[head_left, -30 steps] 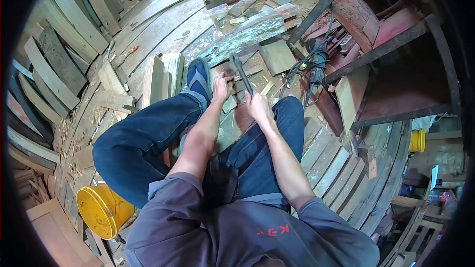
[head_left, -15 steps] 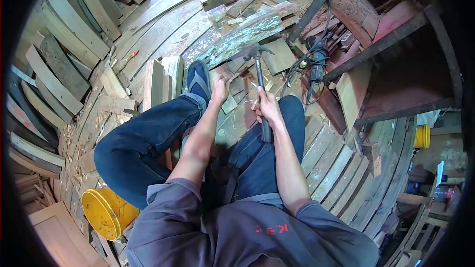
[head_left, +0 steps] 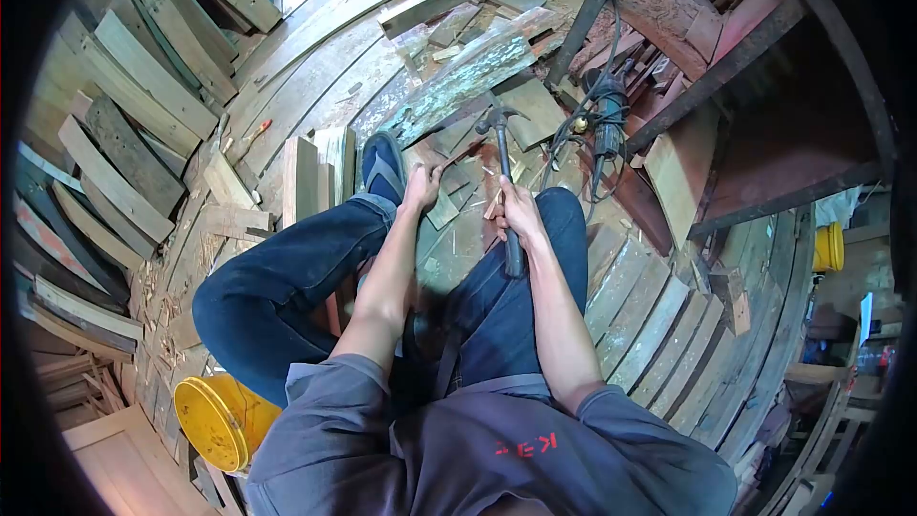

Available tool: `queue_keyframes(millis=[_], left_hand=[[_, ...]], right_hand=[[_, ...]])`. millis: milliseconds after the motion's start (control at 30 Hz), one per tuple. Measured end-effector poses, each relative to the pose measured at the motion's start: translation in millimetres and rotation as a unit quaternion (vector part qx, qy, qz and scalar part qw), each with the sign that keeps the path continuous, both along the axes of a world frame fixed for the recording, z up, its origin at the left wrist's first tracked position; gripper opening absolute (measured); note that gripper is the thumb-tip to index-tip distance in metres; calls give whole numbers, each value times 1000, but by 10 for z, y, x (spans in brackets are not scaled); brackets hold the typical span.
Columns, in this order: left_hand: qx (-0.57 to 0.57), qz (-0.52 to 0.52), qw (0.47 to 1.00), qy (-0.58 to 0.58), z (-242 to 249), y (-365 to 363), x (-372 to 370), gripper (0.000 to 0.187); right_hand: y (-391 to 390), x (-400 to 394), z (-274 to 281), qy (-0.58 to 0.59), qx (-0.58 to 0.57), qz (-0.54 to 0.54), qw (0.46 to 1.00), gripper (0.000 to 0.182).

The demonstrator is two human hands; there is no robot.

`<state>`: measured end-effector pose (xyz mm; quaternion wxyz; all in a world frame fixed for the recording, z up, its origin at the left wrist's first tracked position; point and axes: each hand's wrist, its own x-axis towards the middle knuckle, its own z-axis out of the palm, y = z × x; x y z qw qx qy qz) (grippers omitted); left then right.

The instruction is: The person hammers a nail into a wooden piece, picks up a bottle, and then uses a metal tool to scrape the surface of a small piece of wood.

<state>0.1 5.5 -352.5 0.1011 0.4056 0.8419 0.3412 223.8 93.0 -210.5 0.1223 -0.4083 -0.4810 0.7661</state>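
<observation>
We sit among curved planks (head_left: 287, 67), with a power tool (head_left: 608, 105) lying nearby. Our right hand (head_left: 521, 213) is closed round the raised claw hammer (head_left: 503, 177); we should swing squarely. Our left hand (head_left: 420, 189) pinches something small against the wood scraps (head_left: 449, 201), so fingers want keeping clear.

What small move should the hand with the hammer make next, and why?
Probably a short downward strike. The right hand holds the hammer raised, its head above the wood scraps, while the left hand steadies something small there; what it is I cannot tell.
</observation>
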Motion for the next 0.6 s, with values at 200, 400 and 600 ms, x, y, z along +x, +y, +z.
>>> queue_keyframes(millis=[200,400,600], left_hand=[[-66,27,896,-438,24,17,-199,28],[83,-5,785,-614,494,26,-260,28],[192,-44,833,-518,1201,273,-259,25]], right_hand=[[-11,-26,-104,-18,32,0,999,42],[-2,-38,-84,10,-51,-62,997,43],[18,-103,-325,-68,-10,-54,996,41]])
